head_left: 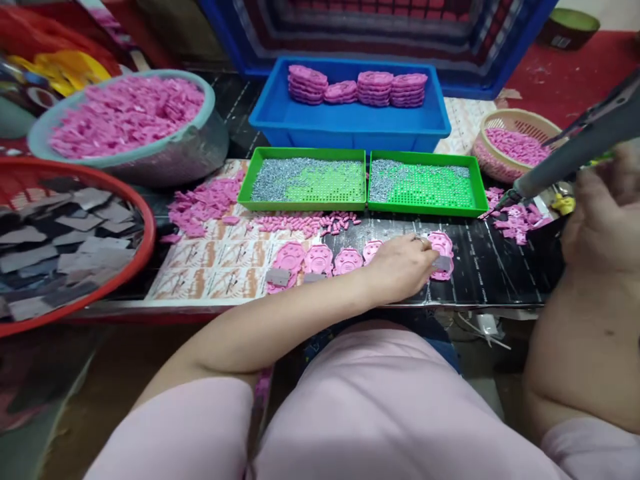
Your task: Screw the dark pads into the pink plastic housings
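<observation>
My left hand (404,268) reaches across the front of the bench, fingers bent and closed at the left edge of a flat pink plastic part (443,241). A small grey piece (442,263) lies on that part. Left of the hand, several similar pink face-shaped parts (347,261) lie in a row, some bearing grey pieces (278,277). On the right, my right hand (603,210) is raised beside a slanting dark grey powered screwdriver (565,157), its tip low over small pink pieces (520,222). The right fingers are blurred and partly cut off; a grip on the tool does not show.
Two green trays (303,207) (427,212) hold small metal screws. Behind them a blue bin (350,137) contains stacked pink parts. A large basin (215,107) of pink pieces and a red basket (150,227) of grey pieces stand left. A beige basket (483,157) sits right.
</observation>
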Tool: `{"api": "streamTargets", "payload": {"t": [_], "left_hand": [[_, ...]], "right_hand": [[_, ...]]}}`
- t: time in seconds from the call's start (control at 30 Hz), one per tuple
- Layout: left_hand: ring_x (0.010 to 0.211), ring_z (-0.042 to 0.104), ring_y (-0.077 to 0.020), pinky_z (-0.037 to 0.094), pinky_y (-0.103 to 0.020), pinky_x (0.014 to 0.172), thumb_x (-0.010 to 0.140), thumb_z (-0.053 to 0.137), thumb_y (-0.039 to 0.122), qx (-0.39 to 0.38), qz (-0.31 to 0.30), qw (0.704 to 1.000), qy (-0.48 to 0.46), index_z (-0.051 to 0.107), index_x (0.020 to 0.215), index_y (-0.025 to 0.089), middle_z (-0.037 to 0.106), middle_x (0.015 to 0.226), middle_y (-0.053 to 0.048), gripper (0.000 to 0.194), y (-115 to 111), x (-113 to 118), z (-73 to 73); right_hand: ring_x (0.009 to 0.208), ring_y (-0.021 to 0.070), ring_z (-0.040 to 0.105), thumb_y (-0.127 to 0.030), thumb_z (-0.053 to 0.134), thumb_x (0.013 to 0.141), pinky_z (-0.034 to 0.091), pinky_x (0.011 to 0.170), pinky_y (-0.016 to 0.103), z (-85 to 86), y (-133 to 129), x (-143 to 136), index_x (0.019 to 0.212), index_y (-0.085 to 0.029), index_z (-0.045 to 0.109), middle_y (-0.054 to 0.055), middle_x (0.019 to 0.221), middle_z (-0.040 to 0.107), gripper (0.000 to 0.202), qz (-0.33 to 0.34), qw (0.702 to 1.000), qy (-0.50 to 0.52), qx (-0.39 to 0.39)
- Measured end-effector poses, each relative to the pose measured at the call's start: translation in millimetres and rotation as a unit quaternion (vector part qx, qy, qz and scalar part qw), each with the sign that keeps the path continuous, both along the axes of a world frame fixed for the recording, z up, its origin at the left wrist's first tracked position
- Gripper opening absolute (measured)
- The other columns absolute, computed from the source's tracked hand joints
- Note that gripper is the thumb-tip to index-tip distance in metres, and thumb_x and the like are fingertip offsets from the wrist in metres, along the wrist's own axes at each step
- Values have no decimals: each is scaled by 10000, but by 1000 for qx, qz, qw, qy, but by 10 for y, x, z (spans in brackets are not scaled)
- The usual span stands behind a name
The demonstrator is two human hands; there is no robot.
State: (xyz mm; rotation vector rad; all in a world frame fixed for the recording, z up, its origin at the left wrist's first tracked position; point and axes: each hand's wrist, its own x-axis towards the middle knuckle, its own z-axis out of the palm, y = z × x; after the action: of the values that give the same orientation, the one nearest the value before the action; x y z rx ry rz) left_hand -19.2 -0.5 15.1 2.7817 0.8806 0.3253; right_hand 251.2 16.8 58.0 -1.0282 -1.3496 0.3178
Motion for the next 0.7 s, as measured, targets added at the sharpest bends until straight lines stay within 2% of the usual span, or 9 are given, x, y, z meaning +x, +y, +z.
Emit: {"api": "streamTargets", "payload": {"t": [0.07,0.13,0.27,0.37,0.4,0.47,0.57,0.63,0.7], "left_hand": [[1017,604,-267,488,-375,853,957,497,358,-17,-5,998,54,656,1110,121,673,1106,-116,324,37,236,-25],[1034,591,-279,480,-373,833,939,532,394,-25,-8,995,93,647,1112,117,665,1103,-121,346,65,362,-61],[1009,584,-267,465,-361,809,936,542,378,-23,-22,991,133,649,1082,117,657,1074,-119,318,151,420,-121],[1002,573,-255,459,-355,829,946,526,372,-14,-28,990,137,639,1110,112,644,1096,-129,328,266,443,-137],[1008,568,-253,456,-354,847,948,522,371,-13,-24,990,137,634,1126,112,638,1111,-129,333,308,455,-137],[1021,561,-250,449,-358,889,952,516,376,-18,-14,990,139,622,1157,115,625,1138,-124,348,385,474,-130],[1024,564,-246,442,-362,932,952,516,390,-28,-15,990,134,619,1168,108,620,1143,-123,370,461,473,-122],[1015,572,-238,451,-354,921,956,511,377,-32,-21,992,121,626,1149,109,625,1131,-119,350,487,454,-133],[998,581,-231,462,-349,897,962,502,337,-29,-25,994,106,640,1114,119,632,1112,-112,300,500,432,-158]], "right_hand": [[1061,125,614,-156,765,709,476,963,307,1,126,-51,1101,-341,635,1,1089,639,452,46,996,64,-32],[871,103,630,-170,772,705,530,846,282,44,203,-128,957,-298,666,7,987,652,303,70,990,93,-79],[732,109,615,-205,839,614,557,700,285,108,219,-219,867,-223,674,17,877,660,302,28,993,76,-83],[662,89,593,-220,868,568,537,661,266,60,158,-226,883,-205,688,-12,787,649,363,-15,997,61,-47],[621,79,574,-242,868,571,524,633,257,32,130,-227,872,-203,691,-25,742,633,351,-6,997,71,-42],[572,68,547,-278,848,615,505,595,243,-21,68,-232,910,-209,699,-44,674,597,338,74,990,111,-55],[693,112,627,-283,817,670,549,687,277,-70,-30,-235,1075,-235,666,-25,718,642,434,213,959,153,-107],[830,158,682,-292,796,703,566,791,338,-87,-84,-228,1168,-251,611,13,856,709,502,249,947,145,-141],[892,194,702,-328,759,750,568,817,370,-106,-114,-217,1243,-250,549,48,962,730,541,267,943,121,-158]]}}
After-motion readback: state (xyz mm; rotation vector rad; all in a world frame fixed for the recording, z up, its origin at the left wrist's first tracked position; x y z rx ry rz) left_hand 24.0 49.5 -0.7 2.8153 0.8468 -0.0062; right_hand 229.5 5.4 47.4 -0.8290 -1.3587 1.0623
